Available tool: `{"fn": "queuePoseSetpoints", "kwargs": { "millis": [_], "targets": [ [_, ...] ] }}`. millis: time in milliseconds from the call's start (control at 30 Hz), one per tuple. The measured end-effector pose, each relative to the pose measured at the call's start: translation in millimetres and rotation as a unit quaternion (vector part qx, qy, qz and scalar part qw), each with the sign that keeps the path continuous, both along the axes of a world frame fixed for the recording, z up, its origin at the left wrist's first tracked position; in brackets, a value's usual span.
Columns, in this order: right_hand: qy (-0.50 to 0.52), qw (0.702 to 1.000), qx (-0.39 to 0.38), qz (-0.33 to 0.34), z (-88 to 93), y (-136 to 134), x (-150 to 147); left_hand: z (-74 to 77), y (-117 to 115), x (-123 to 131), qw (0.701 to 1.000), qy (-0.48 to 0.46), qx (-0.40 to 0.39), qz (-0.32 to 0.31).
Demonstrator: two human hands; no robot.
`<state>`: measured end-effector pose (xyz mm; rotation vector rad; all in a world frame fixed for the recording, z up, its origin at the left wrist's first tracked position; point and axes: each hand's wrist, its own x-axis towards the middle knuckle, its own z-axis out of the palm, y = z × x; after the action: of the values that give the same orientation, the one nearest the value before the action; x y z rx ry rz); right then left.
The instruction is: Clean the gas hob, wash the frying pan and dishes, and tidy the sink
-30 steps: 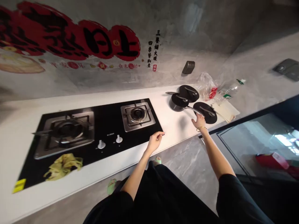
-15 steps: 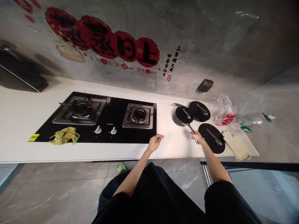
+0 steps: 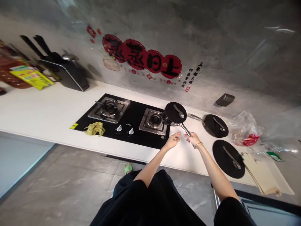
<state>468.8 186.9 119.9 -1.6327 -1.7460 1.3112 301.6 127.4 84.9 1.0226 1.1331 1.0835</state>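
A small dark saucepan (image 3: pixel 167 120) with a black lid (image 3: pixel 172 110) hangs lifted at the right end of the hob, near the right burner (image 3: pixel 155 120). My right hand (image 3: pixel 192 139) is closed around its long metal handle (image 3: pixel 185 128). My left hand (image 3: pixel 173 140) is just left of that handle, holding nothing, with its fingers loosely bent and apart. Behind my right hand, a lidded black frying pan (image 3: pixel 215 126) rests on the white counter. A larger black lid (image 3: pixel 228 159) lies flat to the right of my right forearm.
Near the hob's front left lies a yellow-green cloth (image 3: pixel 94 129). Gloves (image 3: pixel 257 172) and a clear plastic bag (image 3: pixel 245 128) occupy the counter's right end. A knife block (image 3: pixel 68 73) stands by the wall at the left, beside a yellow packet (image 3: pixel 31 77).
My right hand has lifted the saucepan and carried it left from beside the frying pan to the hob's edge. My left hand is now closer to the handle. The view has shifted left.
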Motion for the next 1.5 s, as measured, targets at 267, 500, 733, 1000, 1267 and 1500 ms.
{"fn": "queuePoseSetpoints", "kwargs": {
  "millis": [267,500,733,1000,1267,1500],
  "targets": [
    [-0.055,0.989,0.016,0.136,-8.3,25.1,-81.0,11.2,7.6,-46.7,0.984,-0.172,0.000,0.036],
    [-0.084,0.981,0.021,0.176,-2.2,38.6,-94.3,10.5,11.0,-54.1,0.972,-0.227,0.021,0.057],
    [-0.096,0.973,0.021,0.209,6.2,59.0,-88.0,13.5,26.6,-47.1,0.967,-0.245,0.008,0.067],
    [-0.146,0.959,0.060,0.236,2.0,73.6,-75.3,15.2,35.0,-40.3,0.982,-0.176,-0.022,0.064],
    [-0.234,0.944,0.053,0.225,-5.3,78.0,-70.1,13.4,10.7,-72.1,0.956,0.166,0.181,0.162],
    [-0.221,0.962,0.040,0.154,-3.1,69.6,-76.6,29.9,38.1,-165.1,0.767,0.576,0.086,0.270]
  ]
}}
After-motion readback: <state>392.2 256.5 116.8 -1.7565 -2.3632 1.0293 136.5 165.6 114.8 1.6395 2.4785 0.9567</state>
